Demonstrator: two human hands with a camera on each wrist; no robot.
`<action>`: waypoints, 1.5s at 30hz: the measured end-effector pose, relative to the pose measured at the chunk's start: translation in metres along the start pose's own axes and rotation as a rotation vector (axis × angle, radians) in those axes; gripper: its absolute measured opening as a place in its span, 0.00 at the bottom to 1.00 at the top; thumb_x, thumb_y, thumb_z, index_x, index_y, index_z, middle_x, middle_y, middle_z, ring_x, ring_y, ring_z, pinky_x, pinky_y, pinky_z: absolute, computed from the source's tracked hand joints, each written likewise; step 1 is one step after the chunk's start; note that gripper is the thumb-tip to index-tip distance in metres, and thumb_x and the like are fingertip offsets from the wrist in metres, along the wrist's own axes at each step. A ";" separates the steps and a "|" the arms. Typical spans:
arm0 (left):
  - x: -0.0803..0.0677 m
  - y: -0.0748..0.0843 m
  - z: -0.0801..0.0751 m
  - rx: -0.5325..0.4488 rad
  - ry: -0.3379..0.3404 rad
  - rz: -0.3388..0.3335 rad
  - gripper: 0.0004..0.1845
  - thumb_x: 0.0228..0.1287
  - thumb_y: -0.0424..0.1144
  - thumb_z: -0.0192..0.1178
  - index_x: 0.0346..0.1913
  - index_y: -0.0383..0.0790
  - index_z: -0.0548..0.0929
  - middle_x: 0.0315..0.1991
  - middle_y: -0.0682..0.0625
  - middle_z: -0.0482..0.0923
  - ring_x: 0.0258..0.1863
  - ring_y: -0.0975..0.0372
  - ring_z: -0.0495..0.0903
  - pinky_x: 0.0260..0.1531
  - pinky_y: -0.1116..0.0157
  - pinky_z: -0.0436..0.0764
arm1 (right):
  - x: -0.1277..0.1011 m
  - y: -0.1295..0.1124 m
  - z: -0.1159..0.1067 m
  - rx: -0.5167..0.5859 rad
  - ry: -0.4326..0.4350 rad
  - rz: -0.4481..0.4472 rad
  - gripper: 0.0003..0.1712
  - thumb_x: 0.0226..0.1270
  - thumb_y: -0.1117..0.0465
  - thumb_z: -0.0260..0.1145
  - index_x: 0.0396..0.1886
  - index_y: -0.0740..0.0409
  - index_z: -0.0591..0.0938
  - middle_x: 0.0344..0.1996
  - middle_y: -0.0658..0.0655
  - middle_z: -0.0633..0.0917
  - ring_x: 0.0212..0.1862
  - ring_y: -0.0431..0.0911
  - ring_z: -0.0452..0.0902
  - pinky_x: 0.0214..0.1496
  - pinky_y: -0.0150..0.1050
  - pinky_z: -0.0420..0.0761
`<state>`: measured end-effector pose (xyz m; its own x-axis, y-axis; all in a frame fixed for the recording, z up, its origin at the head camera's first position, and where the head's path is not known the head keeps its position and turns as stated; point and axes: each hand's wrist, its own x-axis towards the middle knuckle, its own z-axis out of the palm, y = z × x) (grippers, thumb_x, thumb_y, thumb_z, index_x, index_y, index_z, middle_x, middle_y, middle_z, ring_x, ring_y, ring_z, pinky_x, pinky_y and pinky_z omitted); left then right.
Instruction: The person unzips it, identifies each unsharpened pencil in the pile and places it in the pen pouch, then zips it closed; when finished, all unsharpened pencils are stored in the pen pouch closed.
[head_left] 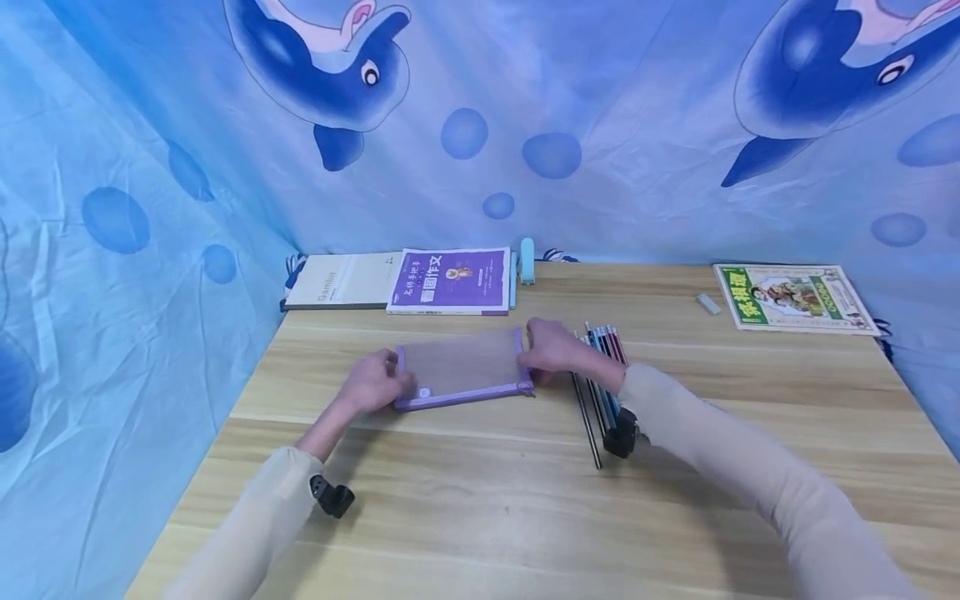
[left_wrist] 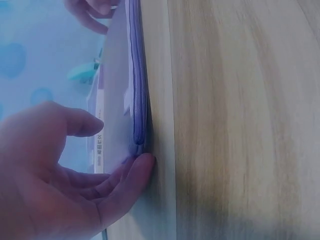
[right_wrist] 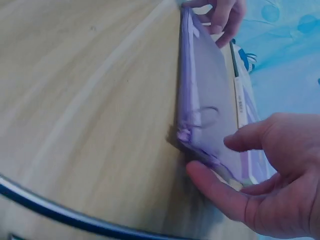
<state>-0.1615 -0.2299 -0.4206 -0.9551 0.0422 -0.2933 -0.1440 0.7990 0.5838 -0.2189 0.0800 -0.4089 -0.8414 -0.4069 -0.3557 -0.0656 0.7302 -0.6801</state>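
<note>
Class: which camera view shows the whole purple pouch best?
The head view: the pouch lies whole on the table with the left hand and right hand at its ends. Each wrist view shows it only edge-on, along the zip, cropped by the hand.

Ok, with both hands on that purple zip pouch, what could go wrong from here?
The right hand grips the pouch end beside the pencils; its sleeve could nudge them and set them rolling. The left hand holds the other end only by its fingertips, so the pouch might slip flat.
</note>
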 end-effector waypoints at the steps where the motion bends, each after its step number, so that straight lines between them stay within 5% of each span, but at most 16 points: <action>1: 0.000 0.000 0.001 -0.010 -0.003 -0.008 0.32 0.65 0.41 0.60 0.64 0.21 0.67 0.44 0.34 0.80 0.23 0.55 0.80 0.23 0.61 0.83 | 0.001 0.000 0.002 0.038 -0.012 0.017 0.37 0.62 0.66 0.68 0.67 0.76 0.64 0.36 0.65 0.80 0.26 0.50 0.84 0.27 0.40 0.86; 6: 0.000 0.002 0.004 -0.034 -0.010 -0.015 0.34 0.65 0.40 0.60 0.66 0.21 0.66 0.49 0.30 0.78 0.28 0.53 0.80 0.25 0.62 0.83 | 0.005 0.007 0.005 0.162 -0.058 0.029 0.46 0.62 0.69 0.68 0.75 0.71 0.55 0.46 0.69 0.77 0.30 0.52 0.83 0.30 0.42 0.87; 14: -0.003 -0.001 0.002 -0.114 -0.007 -0.020 0.33 0.65 0.38 0.59 0.67 0.20 0.65 0.49 0.28 0.77 0.24 0.51 0.82 0.25 0.58 0.85 | 0.008 0.019 0.003 0.408 -0.146 0.011 0.52 0.62 0.74 0.65 0.80 0.63 0.47 0.45 0.68 0.76 0.37 0.56 0.82 0.37 0.46 0.87; 17: -0.006 0.002 0.002 -0.017 0.068 0.035 0.33 0.66 0.41 0.58 0.67 0.20 0.66 0.50 0.28 0.77 0.35 0.46 0.82 0.37 0.52 0.85 | 0.006 0.019 0.001 0.415 -0.146 0.008 0.51 0.63 0.74 0.65 0.80 0.64 0.48 0.45 0.67 0.76 0.37 0.56 0.82 0.37 0.46 0.87; 20: -0.012 0.018 0.007 0.122 0.222 0.139 0.31 0.65 0.43 0.61 0.64 0.23 0.71 0.47 0.31 0.79 0.40 0.44 0.81 0.40 0.49 0.83 | 0.003 0.017 -0.002 0.421 -0.141 0.008 0.51 0.62 0.75 0.65 0.79 0.64 0.49 0.45 0.68 0.75 0.37 0.57 0.82 0.38 0.47 0.87; 23: -0.023 0.051 0.026 0.173 0.339 0.300 0.26 0.63 0.41 0.66 0.58 0.26 0.79 0.41 0.37 0.82 0.36 0.49 0.82 0.34 0.55 0.85 | 0.002 0.017 -0.004 0.426 -0.135 0.012 0.51 0.62 0.75 0.65 0.79 0.64 0.49 0.46 0.69 0.75 0.38 0.57 0.82 0.38 0.47 0.87; 27: -0.029 0.098 0.066 0.114 0.285 0.474 0.24 0.59 0.39 0.71 0.54 0.27 0.81 0.36 0.40 0.84 0.28 0.58 0.81 0.25 0.70 0.82 | 0.003 0.017 -0.006 0.436 -0.118 0.012 0.51 0.61 0.76 0.64 0.79 0.66 0.48 0.47 0.71 0.74 0.37 0.58 0.82 0.38 0.47 0.87; 31: -0.023 0.123 0.099 0.167 0.257 0.469 0.27 0.56 0.46 0.74 0.51 0.30 0.80 0.35 0.43 0.81 0.26 0.59 0.78 0.21 0.71 0.78 | 0.005 0.015 -0.004 0.395 -0.101 0.021 0.49 0.61 0.75 0.63 0.79 0.66 0.50 0.49 0.70 0.74 0.36 0.57 0.82 0.38 0.45 0.87; 38: -0.008 0.133 0.121 0.269 0.380 0.433 0.24 0.54 0.53 0.74 0.37 0.35 0.78 0.23 0.50 0.74 0.17 0.61 0.72 0.13 0.71 0.71 | 0.008 0.014 -0.004 0.332 -0.092 0.034 0.50 0.62 0.73 0.64 0.79 0.65 0.50 0.51 0.68 0.73 0.40 0.55 0.80 0.39 0.42 0.86; 45: -0.009 0.126 0.133 0.256 0.477 0.573 0.15 0.54 0.40 0.73 0.39 0.36 0.81 0.28 0.48 0.76 0.20 0.59 0.74 0.16 0.68 0.75 | 0.009 0.013 -0.002 0.348 -0.110 0.082 0.50 0.61 0.75 0.64 0.79 0.64 0.50 0.61 0.72 0.69 0.39 0.55 0.82 0.38 0.43 0.86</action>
<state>-0.1364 -0.0498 -0.4446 -0.8790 0.2735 0.3906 0.4129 0.8462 0.3367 -0.2289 0.0869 -0.4196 -0.7722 -0.4251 -0.4723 0.2022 0.5402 -0.8169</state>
